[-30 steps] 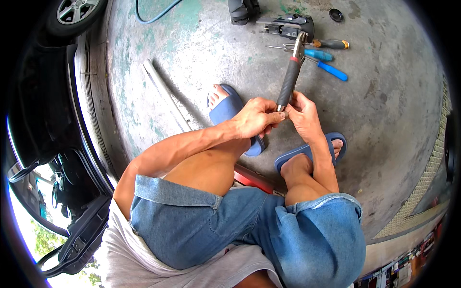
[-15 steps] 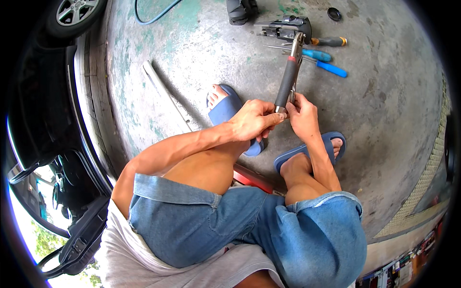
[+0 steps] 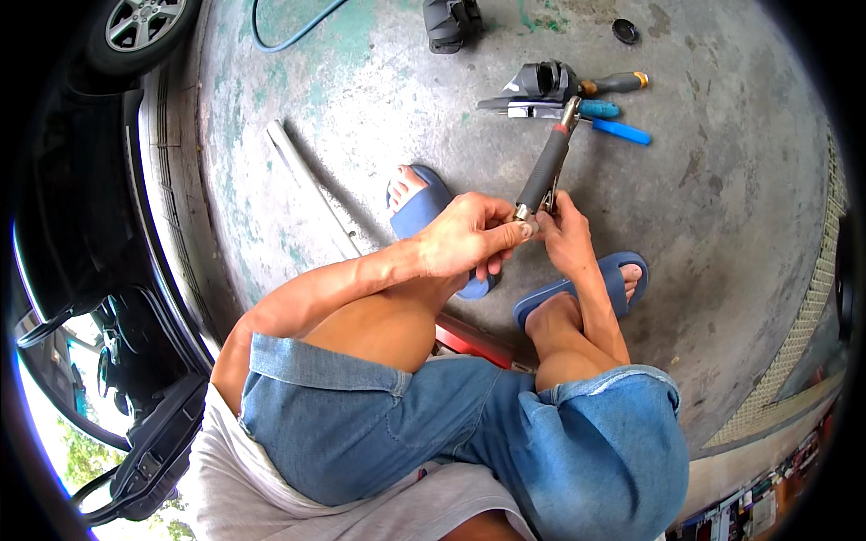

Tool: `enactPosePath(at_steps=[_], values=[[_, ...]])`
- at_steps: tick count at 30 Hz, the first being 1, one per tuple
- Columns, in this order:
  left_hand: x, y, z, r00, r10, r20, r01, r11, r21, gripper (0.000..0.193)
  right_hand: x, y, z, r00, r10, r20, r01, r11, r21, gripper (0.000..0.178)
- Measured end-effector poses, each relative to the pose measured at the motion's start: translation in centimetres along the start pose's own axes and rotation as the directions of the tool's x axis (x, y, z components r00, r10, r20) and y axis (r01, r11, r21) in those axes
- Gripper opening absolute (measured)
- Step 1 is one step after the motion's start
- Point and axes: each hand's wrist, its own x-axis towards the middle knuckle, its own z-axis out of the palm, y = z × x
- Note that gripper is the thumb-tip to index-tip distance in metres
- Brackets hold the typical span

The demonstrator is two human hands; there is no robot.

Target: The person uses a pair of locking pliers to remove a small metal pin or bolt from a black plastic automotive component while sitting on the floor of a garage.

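Observation:
My left hand is closed on the near metal end of a dark ribbed rod with a red band. The rod slants away from me, and its silver far end lies by a black and silver assembly. Whether the two are joined I cannot tell. My right hand has bent fingers pinched at a narrow metal piece along the rod's near right side; the fingertips are partly hidden. Beyond, a screwdriver with a grey and orange handle and two blue-handled tools, one teal-blue and one bright blue, lie beside the assembly.
A long pale metal bar lies on the concrete floor at left. A black part and round black cap are at the far side. A dark car borders the left; a red object is below my legs.
The black and silver assembly has turned and moved slightly nearer, now covering part of the blue-handled tools. The rod has tilted and its far end has dropped nearer; both hands stay at its near end.

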Motion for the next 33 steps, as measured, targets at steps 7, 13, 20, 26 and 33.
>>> enactPosePath(at_steps=[7, 13, 20, 26, 33], values=[[-1.0, 0.3, 0.5, 0.997, -0.012, 0.080, 0.016, 0.998, -0.055, 0.027, -0.5, 0.4, -1.2, 0.999, -0.050, 0.015, 0.049, 0.995, 0.088, 0.019], [-0.9, -0.6, 0.4, 0.948, 0.218, 0.231, -0.288, 0.896, 0.339, 0.021, -1.0, 1.2, -2.7, 0.985, -0.163, -0.051, 0.169, 0.976, 0.137, 0.020], [0.6, -1.7, 1.7, 0.925, 0.320, 0.206, -0.379, 0.823, 0.423, 0.020, -1.5, -0.8, -5.9, 0.964, -0.263, 0.051, 0.183, 0.785, 0.592, 0.059], [1.4, -1.1, 2.9, 0.888, 0.403, 0.221, -0.458, 0.740, 0.492, 0.025, -2.5, -3.2, -4.2, 0.993, 0.001, -0.117, 0.079, 0.734, 0.675, 0.089], [2.0, -0.9, 4.3, 0.827, 0.435, 0.357, -0.561, 0.583, 0.588, 0.038, -2.0, -3.3, -2.7, 0.988, 0.134, 0.073, -0.147, 0.716, 0.682, 0.072]])
